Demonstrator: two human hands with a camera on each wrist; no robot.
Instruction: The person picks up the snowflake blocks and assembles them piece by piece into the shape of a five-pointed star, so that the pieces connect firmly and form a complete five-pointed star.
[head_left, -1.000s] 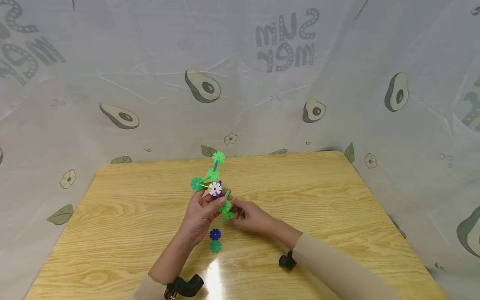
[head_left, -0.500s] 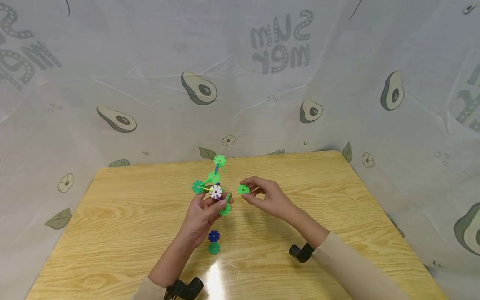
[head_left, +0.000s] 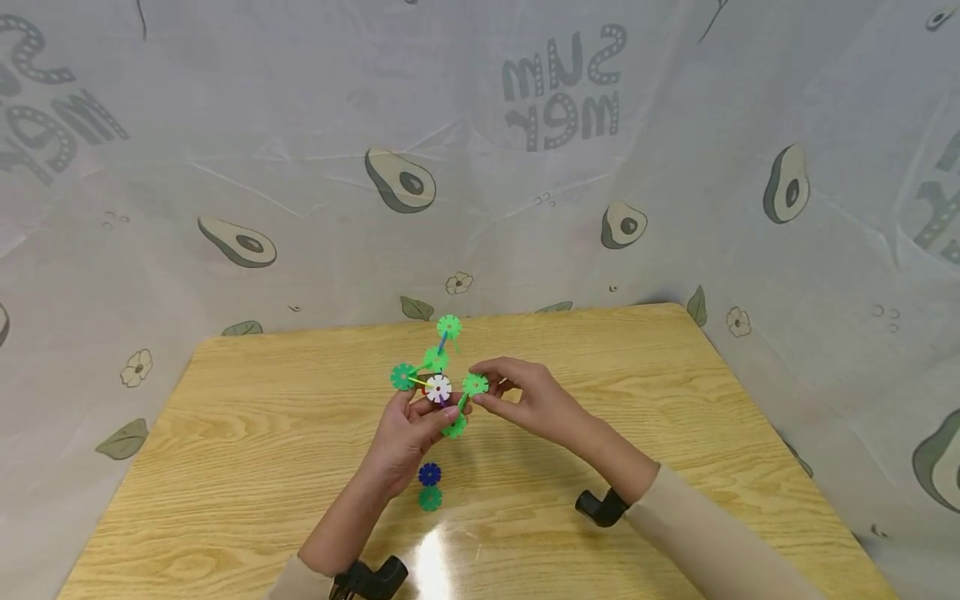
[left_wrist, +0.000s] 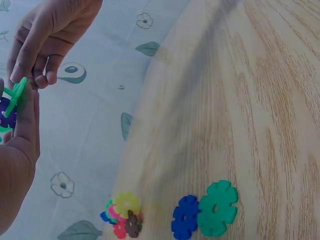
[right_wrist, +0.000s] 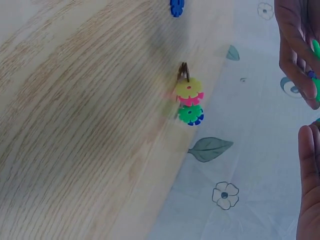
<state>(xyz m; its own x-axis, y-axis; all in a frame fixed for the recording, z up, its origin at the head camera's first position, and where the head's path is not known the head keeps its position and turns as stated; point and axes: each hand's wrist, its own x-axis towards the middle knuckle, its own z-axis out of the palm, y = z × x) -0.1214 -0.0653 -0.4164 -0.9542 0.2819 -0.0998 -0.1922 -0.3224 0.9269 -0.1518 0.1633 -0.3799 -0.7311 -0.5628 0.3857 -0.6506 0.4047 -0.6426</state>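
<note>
Pinching 1 green disc (head_left: pixel 476 384) by its rim, my R hand (head_left: pixel 536 400) is spreading only abt. disc-wide, thumb below, finger above; L hand (head_left: pixel 405 427) is gripping the linked chain (head_left: pixel 436 359) low down, over the tabletop (head_left: pixel 232 467). I'm holding the disc just beside the chain's lower end; can't tell if it's joining. Plastic's prob. light, stiff, bit slick, so I'm favouring rims & bracing near joints, which I'm guessing pop apart easily. Counting face-on in chain: 3 lt-green discs (head_left: pixel 449 327), 1 teal disc (head_left: pixel 402 377), 1 white disc (head_left: pixel 438 388); edge-on ones unclear. Lying loose: 1 blue disc (head_left: pixel 430 474), 1 sea-green disc (head_left: pixel 431 498), plus overlapping pile (left_wrist: pixel 126 204), no firm count.
</note>
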